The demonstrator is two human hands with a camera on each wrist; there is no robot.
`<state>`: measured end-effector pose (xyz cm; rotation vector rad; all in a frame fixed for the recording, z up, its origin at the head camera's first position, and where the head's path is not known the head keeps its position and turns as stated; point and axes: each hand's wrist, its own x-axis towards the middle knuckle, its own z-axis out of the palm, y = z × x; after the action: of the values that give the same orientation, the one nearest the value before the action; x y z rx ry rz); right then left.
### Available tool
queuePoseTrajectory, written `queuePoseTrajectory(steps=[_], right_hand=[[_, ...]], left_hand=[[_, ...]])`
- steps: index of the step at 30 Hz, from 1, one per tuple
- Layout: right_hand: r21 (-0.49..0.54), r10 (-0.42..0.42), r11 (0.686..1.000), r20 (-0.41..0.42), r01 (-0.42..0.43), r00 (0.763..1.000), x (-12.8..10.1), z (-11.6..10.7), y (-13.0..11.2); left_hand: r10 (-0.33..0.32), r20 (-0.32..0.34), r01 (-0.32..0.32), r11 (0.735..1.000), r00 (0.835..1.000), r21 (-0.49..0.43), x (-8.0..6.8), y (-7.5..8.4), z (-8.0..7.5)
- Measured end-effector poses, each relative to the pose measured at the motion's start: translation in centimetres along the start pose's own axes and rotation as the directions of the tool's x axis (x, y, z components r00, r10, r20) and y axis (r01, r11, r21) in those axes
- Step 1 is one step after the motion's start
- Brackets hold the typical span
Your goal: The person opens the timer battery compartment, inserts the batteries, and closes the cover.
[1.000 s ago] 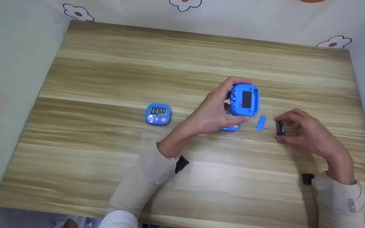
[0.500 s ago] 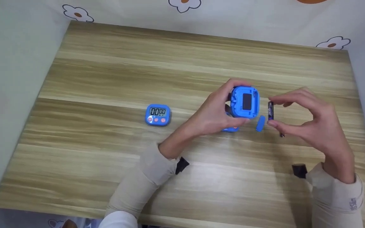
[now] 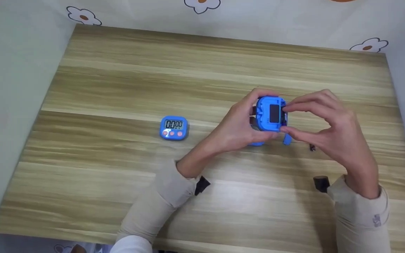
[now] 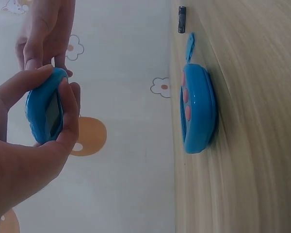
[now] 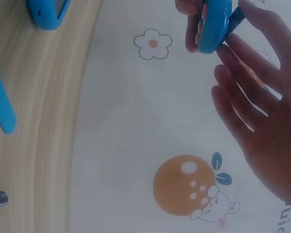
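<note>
My left hand (image 3: 236, 123) grips a blue digital timer (image 3: 266, 114) above the table, its back toward the head camera and its battery slot uncovered. At the slot on the timer's right side, my right hand (image 3: 339, 123) pinches a slim dark battery (image 5: 234, 23) between thumb and fingers. The right wrist view shows that battery tilted against the timer's back; how far in it sits is hard to tell. Below lies a second blue timer (image 4: 201, 109) with pink buttons, mostly hidden in the head view. Beside it are a blue battery cover (image 3: 287, 139) and another battery (image 4: 182, 19).
A third blue timer (image 3: 173, 128), its display showing zeros, lies left of my left hand on the wood-grain table (image 3: 118, 88). A flower-patterned white backdrop (image 3: 258, 21) borders the table's far edge.
My right hand has picked up one battery from the table and carried it up and left to the timer's slot. The left hand has kept the timer nearly still.
</note>
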<state>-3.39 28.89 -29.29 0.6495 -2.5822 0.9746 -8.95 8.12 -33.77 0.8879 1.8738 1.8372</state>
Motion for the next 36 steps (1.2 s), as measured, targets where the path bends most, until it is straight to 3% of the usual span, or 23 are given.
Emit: queuePoseTrajectory(steps=[9, 16, 19, 23, 31, 33, 36], right_hand=[[0.086, 0.024, 0.996, 0.048, -0.028, 0.999, -0.3, -0.6, 1.1], [0.156, 0.140, 0.975, 0.126, -0.159, 0.982, -0.7, -0.5, 2.7], [0.258, 0.164, 0.945, 0.149, -0.199, 0.975, -1.0, -0.3, 3.1], [0.402, 0.148, 0.896, 0.132, -0.189, 0.980, -1.1, -0.1, 3.1], [0.312, 0.175, 0.926, 0.151, -0.215, 0.973, -1.2, -0.3, 2.2], [0.344, 0.204, 0.906, 0.152, -0.246, 0.967, -1.2, -0.3, 2.0], [0.429, 0.254, 0.853, 0.157, -0.298, 0.954, -1.1, -0.4, 1.7]], left_hand=[[-0.052, -0.004, 0.051, 0.991, 0.999, -0.122, -0.1, 0.1, 0.0], [-0.044, 0.004, 0.044, 0.999, 0.999, -0.016, -0.2, 0.3, -0.1], [-0.032, -0.007, 0.032, 0.999, 0.999, 0.043, -0.3, 0.5, -0.2], [-0.025, -0.023, 0.027, 0.996, 0.999, 0.084, -0.3, 0.5, -0.3], [-0.026, -0.031, 0.030, 0.993, 0.999, 0.114, -0.4, 0.5, -0.4], [-0.024, -0.041, 0.029, 0.991, 0.999, 0.128, -0.4, 0.6, -0.5], [-0.016, -0.059, 0.025, 0.988, 0.998, 0.156, -0.5, 0.6, -0.6]])
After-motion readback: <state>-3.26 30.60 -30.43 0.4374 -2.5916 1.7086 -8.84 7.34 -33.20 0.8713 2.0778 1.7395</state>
